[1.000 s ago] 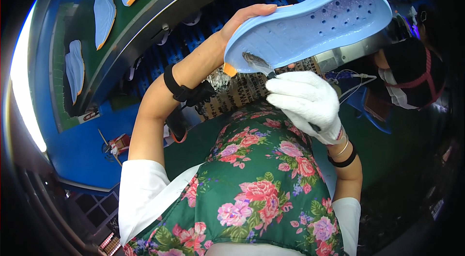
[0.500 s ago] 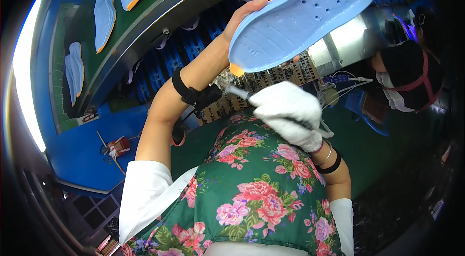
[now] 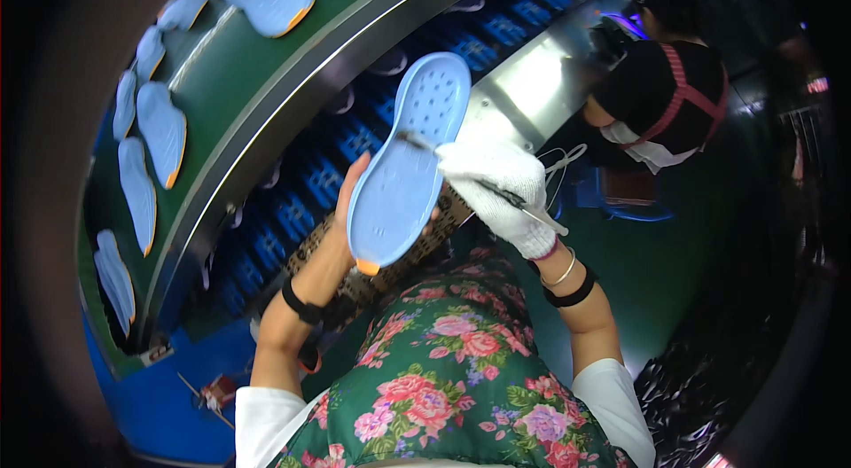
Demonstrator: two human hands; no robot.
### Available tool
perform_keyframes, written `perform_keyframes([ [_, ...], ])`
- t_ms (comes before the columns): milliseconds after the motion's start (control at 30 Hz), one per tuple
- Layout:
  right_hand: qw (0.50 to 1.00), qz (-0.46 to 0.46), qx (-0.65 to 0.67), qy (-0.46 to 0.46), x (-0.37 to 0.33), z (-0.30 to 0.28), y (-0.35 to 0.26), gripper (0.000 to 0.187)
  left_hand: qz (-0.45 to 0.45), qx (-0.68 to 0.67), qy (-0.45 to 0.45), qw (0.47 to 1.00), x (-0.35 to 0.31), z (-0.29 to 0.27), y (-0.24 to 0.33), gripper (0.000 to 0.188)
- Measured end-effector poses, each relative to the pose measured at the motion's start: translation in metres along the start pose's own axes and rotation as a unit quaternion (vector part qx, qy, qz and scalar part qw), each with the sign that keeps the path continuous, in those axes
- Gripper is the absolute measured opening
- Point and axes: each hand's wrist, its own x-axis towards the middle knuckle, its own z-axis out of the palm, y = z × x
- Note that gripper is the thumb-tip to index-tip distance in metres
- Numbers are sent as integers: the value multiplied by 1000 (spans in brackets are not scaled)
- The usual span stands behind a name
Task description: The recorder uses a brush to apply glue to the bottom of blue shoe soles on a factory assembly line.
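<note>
Hold the sole (image 3: pixel 403 171) steady above your lap, just below the conveyor (image 3: pixel 266 69), with your left hand (image 3: pixel 350 202) wrapped behind it and the pitted face toward you. Your gloved right hand (image 3: pixel 496 180) is closed around a brush (image 3: pixel 479 184) whose tip touches the sole near its middle. Work the brush in even strokes from the middle toward the orange-tipped end, and keep the sole tilted so that light falls on the face. The left hand's fingers are mostly hidden behind the sole. The brush head is blurred, so you cannot tell whether it carries any coating. More soles (image 3: pixel 164 127) lie on the conveyor, several cut off at its far edge.
</note>
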Motion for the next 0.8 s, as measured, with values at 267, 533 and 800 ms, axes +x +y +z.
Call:
perform_keyframes([
  [267,996,-34,-78,19,-8,3,0,27,68,-48,7,997,30,6,-5,87],
  [533,866,204,433,143,-42,-73,22,17,157,213,-27,964,79,50,23,107],
  [800,765,345,470,275,-85,-112,62,16,102,189,-181,960,168,124,59,118],
])
